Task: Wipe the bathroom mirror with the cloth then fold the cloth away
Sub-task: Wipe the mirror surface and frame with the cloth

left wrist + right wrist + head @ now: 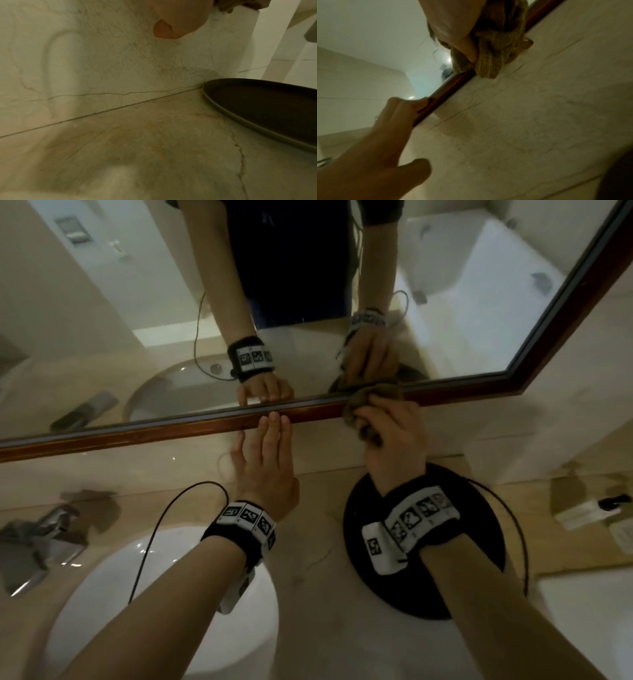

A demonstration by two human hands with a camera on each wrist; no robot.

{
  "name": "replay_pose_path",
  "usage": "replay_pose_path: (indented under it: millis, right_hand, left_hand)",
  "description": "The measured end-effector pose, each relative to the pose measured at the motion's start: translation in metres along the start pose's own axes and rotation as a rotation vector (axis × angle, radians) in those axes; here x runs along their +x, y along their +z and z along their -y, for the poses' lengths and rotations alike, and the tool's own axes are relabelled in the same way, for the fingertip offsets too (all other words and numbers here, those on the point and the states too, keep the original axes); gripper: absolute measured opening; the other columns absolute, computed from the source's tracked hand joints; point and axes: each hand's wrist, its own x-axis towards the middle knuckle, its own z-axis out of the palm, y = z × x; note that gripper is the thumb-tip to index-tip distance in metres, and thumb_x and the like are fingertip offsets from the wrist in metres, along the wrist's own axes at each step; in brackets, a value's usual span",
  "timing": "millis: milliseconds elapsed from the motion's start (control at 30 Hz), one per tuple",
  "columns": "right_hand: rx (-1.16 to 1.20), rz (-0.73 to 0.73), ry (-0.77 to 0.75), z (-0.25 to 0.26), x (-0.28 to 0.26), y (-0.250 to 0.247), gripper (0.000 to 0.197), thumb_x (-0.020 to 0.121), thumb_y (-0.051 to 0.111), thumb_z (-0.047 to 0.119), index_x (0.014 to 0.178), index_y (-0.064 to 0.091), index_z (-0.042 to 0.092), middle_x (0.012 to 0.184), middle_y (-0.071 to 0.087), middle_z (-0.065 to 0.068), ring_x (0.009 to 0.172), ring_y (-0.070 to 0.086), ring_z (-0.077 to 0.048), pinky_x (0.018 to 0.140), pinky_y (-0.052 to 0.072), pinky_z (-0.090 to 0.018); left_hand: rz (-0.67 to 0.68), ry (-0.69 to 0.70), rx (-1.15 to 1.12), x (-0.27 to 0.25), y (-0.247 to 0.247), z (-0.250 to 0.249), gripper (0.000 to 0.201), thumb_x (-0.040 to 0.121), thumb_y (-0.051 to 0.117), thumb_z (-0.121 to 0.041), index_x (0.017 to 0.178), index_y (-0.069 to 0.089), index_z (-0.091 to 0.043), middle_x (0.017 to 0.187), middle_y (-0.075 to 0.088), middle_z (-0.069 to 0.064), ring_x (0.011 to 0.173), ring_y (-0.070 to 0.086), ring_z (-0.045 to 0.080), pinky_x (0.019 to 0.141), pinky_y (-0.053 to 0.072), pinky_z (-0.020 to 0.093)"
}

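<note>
The mirror [137, 302] in a dark wooden frame [171, 428] hangs on the marble wall above the counter. My right hand [387, 426] grips a bunched brown cloth [363, 400] and presses it against the lower frame edge; the right wrist view shows the cloth [489, 63] wadded under my fingers on the frame [453, 83]. My left hand [267, 450] lies flat on the wall with straight fingers, its fingertips [274, 419] touching the frame. The left hand [397, 121] also shows in the right wrist view, fingers on the frame.
A white sink [102, 594] with a chrome tap [44, 539] sits at lower left. A round black tray [479, 583] lies on the counter below my right wrist, also seen as the tray [260, 108] in the left wrist view. Small packets [582, 508] lie at right.
</note>
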Motion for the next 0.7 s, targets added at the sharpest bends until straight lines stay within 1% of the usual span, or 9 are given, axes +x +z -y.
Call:
replay_pose_path:
  millis: [67,133,233,333,400,467,567,633,700]
  right_hand:
    - [0.064,0.101,-0.009,0.017,0.002,0.009,0.029,0.067,0.065,-0.003,0.093,0.073,0.006,0.103,0.066,-0.013,0.091,0.054,-0.031,0.081,0.049,-0.037]
    - [0.041,0.153,-0.019,0.009,0.006,0.001,0.028,0.068,0.069,-0.003,0.093,0.073,0.007,0.101,0.065,-0.013,0.09,0.054,-0.031,0.081,0.048,-0.036]
    - [-0.09,0.049,0.153,-0.027,0.011,-0.032,0.029,0.066,0.072,-0.004,0.091,0.074,0.01,0.099,0.066,-0.011,0.089,0.058,-0.034,0.083,0.042,-0.025]
    - [-0.21,-0.043,0.275,-0.041,0.017,-0.046,0.03,0.062,0.07,-0.006,0.088,0.073,0.01,0.094,0.068,-0.01,0.085,0.057,-0.036,0.077,0.036,-0.02]
    - [-0.193,-0.056,0.238,-0.025,0.015,-0.033,0.028,0.065,0.066,-0.005,0.089,0.073,0.008,0.094,0.068,-0.011,0.084,0.055,-0.037,0.078,0.036,-0.021]
    - [-0.102,-0.026,0.151,0.002,0.009,-0.009,0.026,0.068,0.065,-0.004,0.089,0.073,0.007,0.095,0.067,-0.012,0.087,0.054,-0.034,0.08,0.042,-0.027]
    - [0.035,0.145,0.061,0.042,0.004,0.02,0.033,0.06,0.066,-0.005,0.091,0.072,0.007,0.097,0.065,-0.011,0.091,0.049,-0.028,0.08,0.046,-0.038]
    - [0.057,0.248,0.08,0.051,0.008,0.023,0.042,0.052,0.066,-0.006,0.092,0.07,0.008,0.098,0.062,-0.009,0.092,0.044,-0.025,0.08,0.044,-0.036]
    - [0.057,0.306,0.051,0.042,0.012,0.013,0.04,0.053,0.067,-0.005,0.091,0.068,0.008,0.098,0.06,-0.009,0.092,0.045,-0.026,0.08,0.044,-0.036]
  left_hand:
    - [0.009,-0.003,-0.015,0.0,0.0,0.0,0.094,0.063,0.062,-0.024,0.145,0.026,0.004,0.149,0.032,0.022,0.136,0.028,0.036,0.105,0.033,0.059]
    - [0.022,-0.018,-0.03,0.0,-0.003,-0.002,0.094,0.062,0.063,-0.023,0.145,0.026,0.004,0.149,0.031,0.022,0.136,0.028,0.036,0.104,0.033,0.057]
    - [0.029,-0.021,-0.055,0.001,-0.005,-0.005,0.091,0.064,0.058,-0.023,0.145,0.026,0.005,0.149,0.031,0.023,0.136,0.028,0.036,0.103,0.034,0.055]
    - [0.041,-0.005,-0.067,0.002,-0.006,-0.002,0.087,0.066,0.054,-0.021,0.145,0.027,0.005,0.148,0.036,0.024,0.136,0.029,0.037,0.1,0.036,0.053]
    - [0.036,0.009,-0.076,0.002,-0.005,0.0,0.084,0.068,0.05,-0.02,0.145,0.027,0.005,0.148,0.037,0.024,0.135,0.03,0.037,0.099,0.038,0.052]
    - [0.036,0.012,-0.085,0.003,-0.005,0.0,0.081,0.069,0.046,-0.02,0.144,0.027,0.005,0.147,0.037,0.024,0.135,0.03,0.036,0.098,0.04,0.051]
    - [0.031,0.001,-0.096,0.004,-0.004,0.0,0.076,0.073,0.038,-0.021,0.143,0.027,0.004,0.147,0.034,0.023,0.134,0.03,0.036,0.096,0.044,0.051]
    - [0.033,-0.011,-0.103,0.004,-0.004,-0.001,0.073,0.074,0.036,-0.02,0.143,0.027,0.004,0.146,0.037,0.023,0.133,0.031,0.036,0.095,0.045,0.05]
    - [0.041,-0.019,-0.089,0.004,-0.006,-0.003,0.075,0.073,0.038,-0.02,0.143,0.027,0.004,0.146,0.037,0.023,0.133,0.03,0.036,0.095,0.045,0.05]
